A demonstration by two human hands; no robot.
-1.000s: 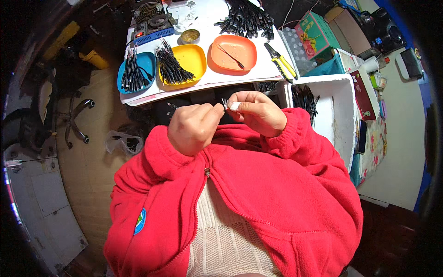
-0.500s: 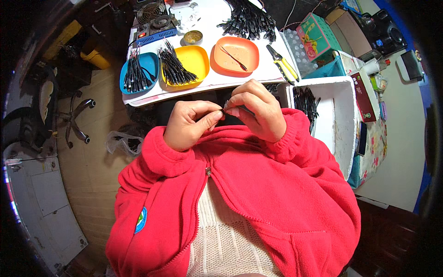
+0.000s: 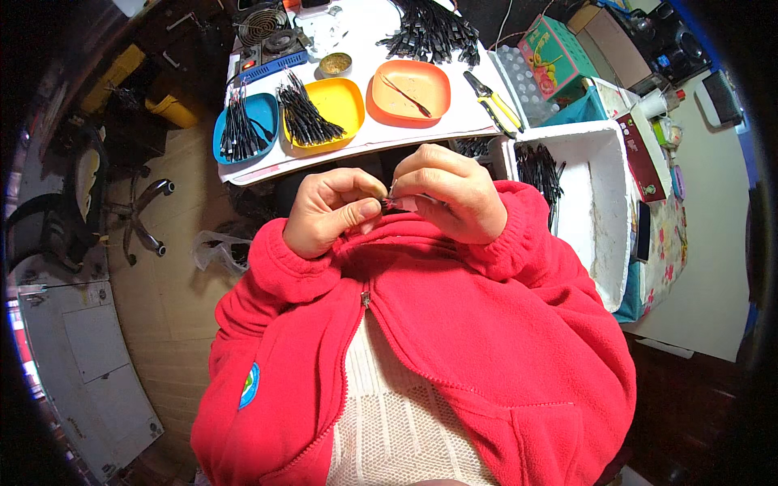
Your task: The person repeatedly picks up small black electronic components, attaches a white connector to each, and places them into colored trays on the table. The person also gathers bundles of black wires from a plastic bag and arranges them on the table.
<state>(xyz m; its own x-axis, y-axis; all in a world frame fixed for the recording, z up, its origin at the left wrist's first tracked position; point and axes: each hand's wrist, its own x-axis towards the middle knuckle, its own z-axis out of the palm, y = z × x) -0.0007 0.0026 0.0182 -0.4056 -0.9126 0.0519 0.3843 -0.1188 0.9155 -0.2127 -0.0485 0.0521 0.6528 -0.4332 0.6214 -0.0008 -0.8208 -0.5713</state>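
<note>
In front of my chest, my left hand [image 3: 334, 212] is closed, thumb and fingertips pinching a short dark cable end [image 3: 386, 204] with thin reddish wires. My right hand [image 3: 450, 194] is closed beside it, its fingertips pinching at the wires' tips. Most of the cable is hidden by my fingers. Beyond my hands, black cables [image 3: 306, 117] with thin wire ends lie bunched in a yellow tray [image 3: 347, 99]. More black cables [image 3: 241, 134] fill a blue tray [image 3: 269, 105]. One cable [image 3: 411, 99] lies alone in an orange tray [image 3: 433, 81].
Yellow-handled wire cutters [image 3: 502, 113] lie at the table's right edge. Behind the trays stand a small round tin [image 3: 335, 65] and a blue-fronted device [image 3: 274, 66]. A large cable bundle [image 3: 433, 34] rests farther back. At right, a white foam box [image 3: 596, 190] holds dark cables.
My fingertips have shifted slightly apart, and reddish wires now show between them. My right hand has tilted a little lower. The things on the table have kept their places.
</note>
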